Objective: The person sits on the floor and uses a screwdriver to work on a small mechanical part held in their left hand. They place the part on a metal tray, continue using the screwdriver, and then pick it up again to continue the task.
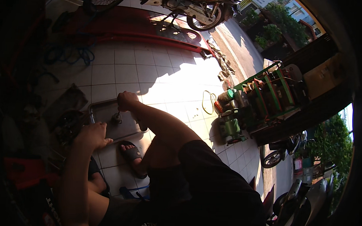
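A shallow metal tray [128, 127] rests on the tiled floor in front of me, beside my feet. Over it, my right hand [127, 101] is closed, knuckles up, around something that its fingers mostly hide. Just below that fist is a small, dark grey metal part [116, 118], with a thin stem running up toward the fingers. I cannot tell whether the part touches the tray. By the tray's near left edge is my left hand [93, 135], its thumb held apart from the fingers and nothing seen in it.
A motorcycle [188, 9] stands on a red lift platform [132, 25] ahead. Blue hose [71, 53] lies coiled at the left. To the right are a green machine [230, 126] and a green-framed rack [269, 90]. My sandalled foot [131, 153] is close to the tray.
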`<state>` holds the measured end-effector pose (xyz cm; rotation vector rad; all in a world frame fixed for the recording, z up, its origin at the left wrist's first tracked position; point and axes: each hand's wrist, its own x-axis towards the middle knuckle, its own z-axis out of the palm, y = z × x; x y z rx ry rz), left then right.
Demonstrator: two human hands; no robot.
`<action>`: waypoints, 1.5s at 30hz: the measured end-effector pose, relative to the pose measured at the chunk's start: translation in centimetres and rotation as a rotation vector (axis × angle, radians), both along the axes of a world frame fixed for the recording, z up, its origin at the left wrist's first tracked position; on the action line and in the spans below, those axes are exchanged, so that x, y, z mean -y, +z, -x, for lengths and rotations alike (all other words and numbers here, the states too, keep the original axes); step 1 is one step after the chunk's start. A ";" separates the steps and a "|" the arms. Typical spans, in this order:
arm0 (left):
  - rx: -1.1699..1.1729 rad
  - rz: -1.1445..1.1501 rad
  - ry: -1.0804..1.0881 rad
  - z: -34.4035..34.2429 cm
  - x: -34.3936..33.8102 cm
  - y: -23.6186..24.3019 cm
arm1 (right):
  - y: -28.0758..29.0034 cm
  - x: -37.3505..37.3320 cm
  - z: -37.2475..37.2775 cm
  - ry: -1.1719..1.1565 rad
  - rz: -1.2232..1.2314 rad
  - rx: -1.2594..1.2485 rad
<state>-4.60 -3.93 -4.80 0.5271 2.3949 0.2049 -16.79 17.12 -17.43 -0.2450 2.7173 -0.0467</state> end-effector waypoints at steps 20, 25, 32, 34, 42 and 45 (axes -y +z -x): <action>0.002 0.011 -0.003 -0.2 0.3 0.0 | -0.1 0.2 0.1 0.013 0.027 0.019; 0.019 -0.016 0.003 -0.2 0.1 0.5 | -0.7 0.2 -0.1 -0.004 -0.002 -0.025; 0.022 -0.003 -0.004 0.0 0.3 -0.1 | -0.3 0.5 0.0 0.008 0.009 0.003; 0.023 -0.003 -0.011 0.0 0.2 -0.1 | -0.2 0.5 -0.1 0.009 0.009 -0.006; 0.014 -0.004 -0.016 0.0 0.2 -0.4 | -0.2 0.5 0.0 0.012 -0.005 0.016; 0.007 -0.014 -0.022 0.0 0.1 -0.7 | -0.4 0.3 0.0 0.021 -0.011 0.001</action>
